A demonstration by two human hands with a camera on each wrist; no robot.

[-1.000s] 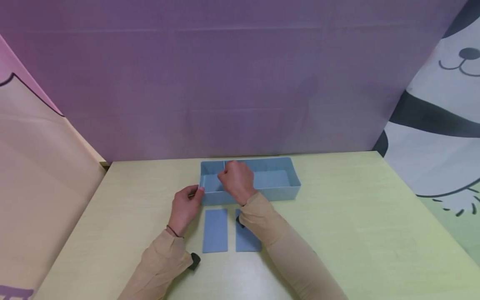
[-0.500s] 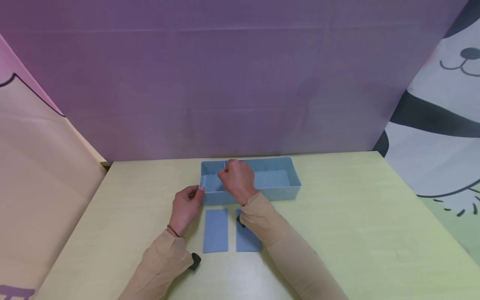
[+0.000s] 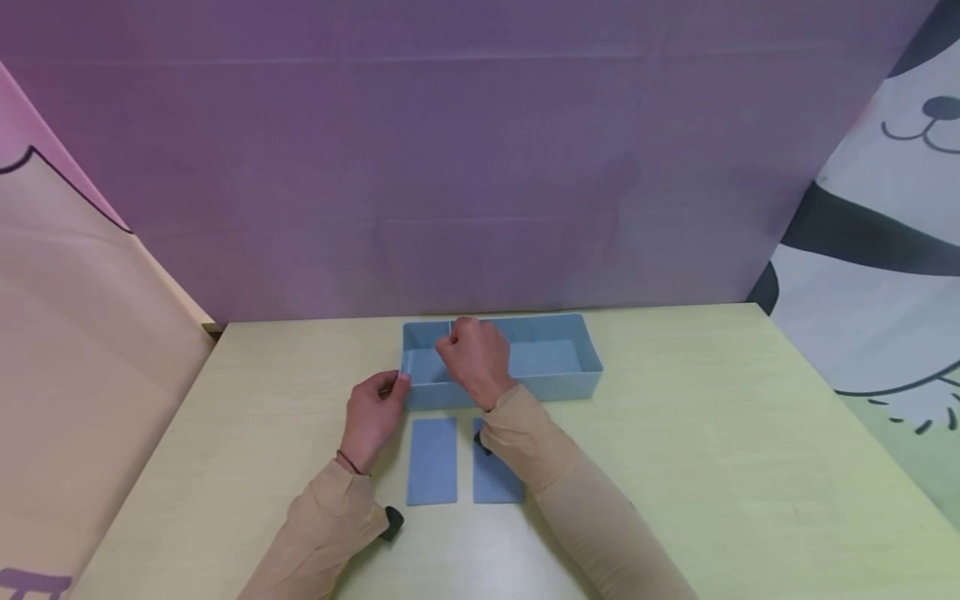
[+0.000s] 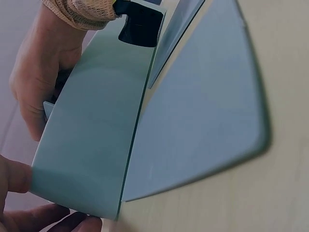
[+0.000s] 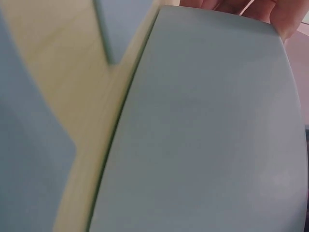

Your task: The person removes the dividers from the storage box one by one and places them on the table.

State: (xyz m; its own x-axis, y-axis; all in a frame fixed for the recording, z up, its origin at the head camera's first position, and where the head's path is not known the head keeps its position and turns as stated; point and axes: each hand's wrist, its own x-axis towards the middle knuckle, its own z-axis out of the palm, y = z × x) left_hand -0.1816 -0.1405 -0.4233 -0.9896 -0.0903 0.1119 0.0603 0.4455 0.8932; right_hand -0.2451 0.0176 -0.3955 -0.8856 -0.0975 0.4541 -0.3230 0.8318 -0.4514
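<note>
A light-blue rectangular box [image 3: 558, 386] lies lengthwise near the table's back edge, its top uncovered. My left hand [image 3: 372, 417] grips its front left corner, thumb at the rim. In the left wrist view, the left fingers [image 4: 18, 177] wrap the box's end. Curled over the box's left part, my right hand [image 3: 476, 358] grips a thin blue divider [image 4: 48, 109], whose edge pokes out below the fingers. Most of the divider is hidden behind the hand and the front wall.
Two flat blue panels lie in front of the box: a left panel [image 3: 432, 462] and a right panel [image 3: 492, 483], partly under my right sleeve [image 3: 558, 458]. The pale wooden table [image 3: 720, 433] ends at a purple cloth backdrop [image 3: 495, 167].
</note>
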